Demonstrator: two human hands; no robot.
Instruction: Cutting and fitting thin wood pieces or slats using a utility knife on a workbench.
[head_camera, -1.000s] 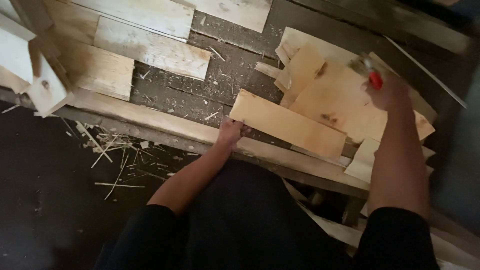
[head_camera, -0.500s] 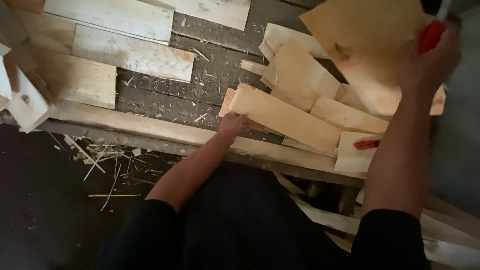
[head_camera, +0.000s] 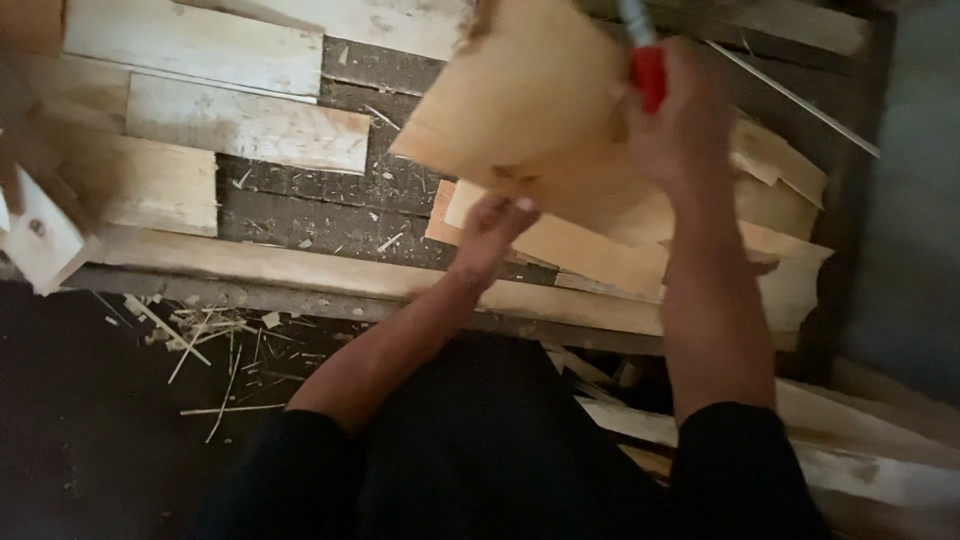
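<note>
My right hand (head_camera: 685, 130) is raised, gripping a red-handled tool (head_camera: 649, 75) with a metal shaft. A pale, thin wooden board (head_camera: 530, 110) is lifted with it and tilts above the pile. Whether the hand or the tool carries the board is hidden. My left hand (head_camera: 495, 228) reaches up under the board, fingertips at its lower edge. Just below it lies a long light plank (head_camera: 590, 255). I cannot see whether the left fingers grip the board or only touch it.
Several loose planks (head_camera: 245, 125) lie on a dark, gritty surface (head_camera: 330, 215) scattered with chips. A long wooden beam (head_camera: 300, 275) runs along the front edge. Splinters (head_camera: 215, 335) litter the dark floor at lower left. More boards (head_camera: 790, 270) are stacked at right.
My right hand has lifted the thin board higher and swung it left toward the centre. My left hand left the plank and rose to the board's lower edge.
</note>
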